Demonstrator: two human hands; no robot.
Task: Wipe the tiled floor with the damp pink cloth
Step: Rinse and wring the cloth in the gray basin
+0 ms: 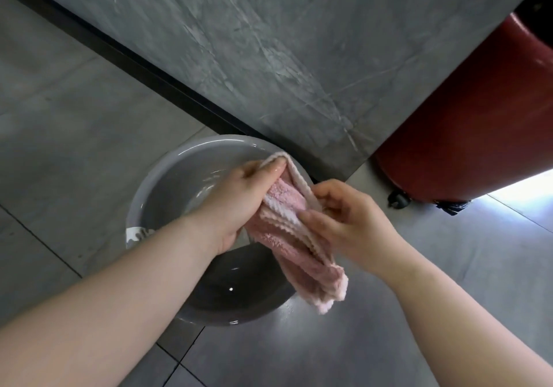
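Both hands are up over the grey basin (155, 183), holding the pink cloth (294, 237) between them. The left hand (239, 198) is closed round the cloth's upper end, fingers wrapped over the bunched top edge. The right hand (344, 216) pinches the side hem, thumb and fingers closed on it. The cloth hangs folded in ridges; its loose lower end dangles past the basin's near rim, clear of the tiled floor (404, 312). It looks like wringing or refolding, so no wiping has begun yet.

Risks: if the cloth is still heavy with water, drips from the hanging end would land on the tile outside the basin, not in it. The left fingers look wet and shiny, so the grip could slip during a twist and drop the cloth back into the water. There's water in the basin, I think, going by the glints, but the depth is hard to read. A knock from a forearm on the way down could slosh it.

Around: a grey stone-look panel (299, 57) rises just behind the basin, with a dark strip along its base, so that side is blocked. A dark red rounded object (478, 117) stands right of the panel, a small caster (398, 199) under it. Open tile lies to the left and near right; the basin itself takes up the middle.
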